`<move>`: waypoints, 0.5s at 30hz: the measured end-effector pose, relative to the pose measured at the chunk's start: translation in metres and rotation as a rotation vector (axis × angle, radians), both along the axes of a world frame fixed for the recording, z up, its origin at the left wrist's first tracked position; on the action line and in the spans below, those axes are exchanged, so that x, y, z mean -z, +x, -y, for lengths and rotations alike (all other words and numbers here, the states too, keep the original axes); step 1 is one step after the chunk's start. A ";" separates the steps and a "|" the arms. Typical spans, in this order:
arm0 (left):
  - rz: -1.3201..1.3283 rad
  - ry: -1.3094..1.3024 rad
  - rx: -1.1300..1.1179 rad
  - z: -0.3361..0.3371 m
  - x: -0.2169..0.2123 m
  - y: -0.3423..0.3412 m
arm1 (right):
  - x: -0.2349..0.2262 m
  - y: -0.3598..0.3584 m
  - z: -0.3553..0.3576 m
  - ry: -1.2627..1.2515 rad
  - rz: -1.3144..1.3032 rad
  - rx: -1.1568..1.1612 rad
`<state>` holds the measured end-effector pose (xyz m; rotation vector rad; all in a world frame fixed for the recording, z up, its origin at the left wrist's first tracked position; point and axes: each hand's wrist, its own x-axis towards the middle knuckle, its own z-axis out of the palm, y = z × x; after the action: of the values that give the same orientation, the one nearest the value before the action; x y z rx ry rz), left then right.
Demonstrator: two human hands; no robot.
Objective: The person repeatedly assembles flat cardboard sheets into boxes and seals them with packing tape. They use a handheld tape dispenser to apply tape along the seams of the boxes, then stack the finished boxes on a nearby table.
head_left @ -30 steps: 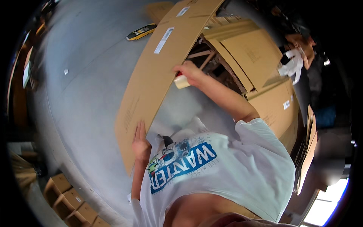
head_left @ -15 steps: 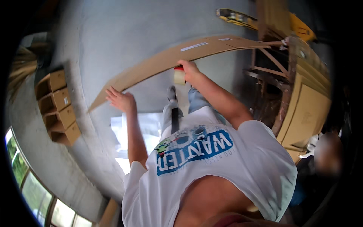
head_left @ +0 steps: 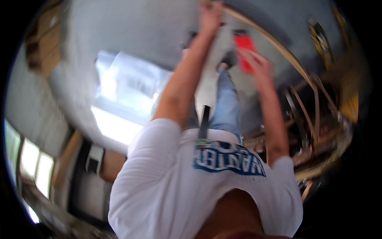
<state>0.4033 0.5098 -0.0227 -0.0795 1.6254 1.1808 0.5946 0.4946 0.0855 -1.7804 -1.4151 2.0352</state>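
Note:
A brown cardboard sheet (head_left: 278, 46) is seen almost edge-on, as a thin curved strip running from the top middle down to the right. At the top of the view, my left hand (head_left: 211, 19) is closed at the sheet's near end, its fingertips blurred. My right hand (head_left: 256, 63) grips a red tape dispenser (head_left: 244, 44) with a dark end, apart from the sheet and on its near side. Motion blur hides the dispenser's details and its tape.
Cardboard boxes (head_left: 49, 38) stand at the upper left. A bright white patch (head_left: 127, 85) lies on the grey floor left of my legs. At the right is a rack of brown bars (head_left: 304, 107), with a yellow-and-black piece of equipment (head_left: 321, 42) beyond it.
The cardboard sheet has swung from lying across in front of me to edge-on at the right. My left hand has moved up and right; my right hand, with the tape dispenser, has moved right.

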 end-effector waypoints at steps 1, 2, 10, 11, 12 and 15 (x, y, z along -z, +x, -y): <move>-0.187 0.092 0.016 -0.010 0.006 -0.005 | -0.043 0.006 -0.005 0.100 0.045 -0.033; -0.640 0.257 -0.008 -0.012 0.029 -0.014 | -0.056 0.027 -0.005 0.167 0.070 -0.055; -0.253 0.154 -0.020 0.025 0.031 -0.030 | -0.037 0.115 -0.135 0.787 0.783 -0.878; -0.250 0.182 -0.049 0.024 0.022 -0.025 | -0.019 0.132 -0.153 0.685 0.775 -0.981; -0.268 0.190 -0.028 0.018 0.018 -0.019 | 0.001 0.152 -0.168 0.648 0.715 -1.053; -0.256 0.199 -0.016 0.026 0.007 -0.017 | 0.047 0.159 -0.190 0.075 0.454 -1.052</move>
<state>0.3861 0.4838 -0.0296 0.1941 1.7190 1.4040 0.7540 0.6843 0.0388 -1.6848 -2.9979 1.8516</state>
